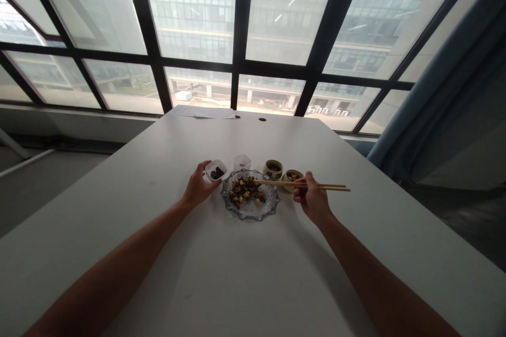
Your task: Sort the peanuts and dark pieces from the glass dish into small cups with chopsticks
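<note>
My left hand (198, 185) is closed around a small clear plastic cup (215, 164) with dark pieces (217, 172) inside, tilted a little. In my right hand (313, 199) is a pair of wooden chopsticks (276, 183), pointing left over a scalloped glass dish (270, 204). Their tips reach a heap of mixed brown and tan dried pieces (245, 189) in the dish; whether they pinch one I cannot tell. Behind the dish stands a second clear plastic cup (242, 160). Two small ceramic cups (273, 170) with contents stand at the dish's right, one partly behind the chopsticks.
Papers (203, 112) lie at the far edge of the white table (237, 274), near two round holes (262, 119). Large windows (276, 10) rise behind it. A blue curtain (438, 63) hangs on the right.
</note>
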`<action>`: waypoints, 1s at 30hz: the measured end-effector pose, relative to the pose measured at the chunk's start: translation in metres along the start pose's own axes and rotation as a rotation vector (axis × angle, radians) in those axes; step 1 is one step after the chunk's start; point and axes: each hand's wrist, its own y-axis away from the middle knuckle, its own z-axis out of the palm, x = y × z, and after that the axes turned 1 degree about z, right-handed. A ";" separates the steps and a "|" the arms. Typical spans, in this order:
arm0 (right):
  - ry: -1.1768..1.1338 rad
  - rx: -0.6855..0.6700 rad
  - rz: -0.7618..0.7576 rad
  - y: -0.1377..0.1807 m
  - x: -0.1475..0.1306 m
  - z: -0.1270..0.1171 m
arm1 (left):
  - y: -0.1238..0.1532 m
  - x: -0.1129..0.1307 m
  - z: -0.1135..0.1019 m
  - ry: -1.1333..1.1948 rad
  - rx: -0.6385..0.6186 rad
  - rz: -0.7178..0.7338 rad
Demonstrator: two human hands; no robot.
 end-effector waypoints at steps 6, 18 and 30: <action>0.066 0.072 -0.108 0.014 -0.010 0.009 | 0.000 0.002 -0.001 0.006 0.003 0.006; 0.186 0.033 -0.359 0.021 -0.026 0.006 | 0.001 0.003 -0.002 -0.006 -0.011 -0.012; 0.314 0.372 -0.359 -0.013 -0.073 -0.043 | 0.001 0.001 -0.001 -0.015 -0.010 0.018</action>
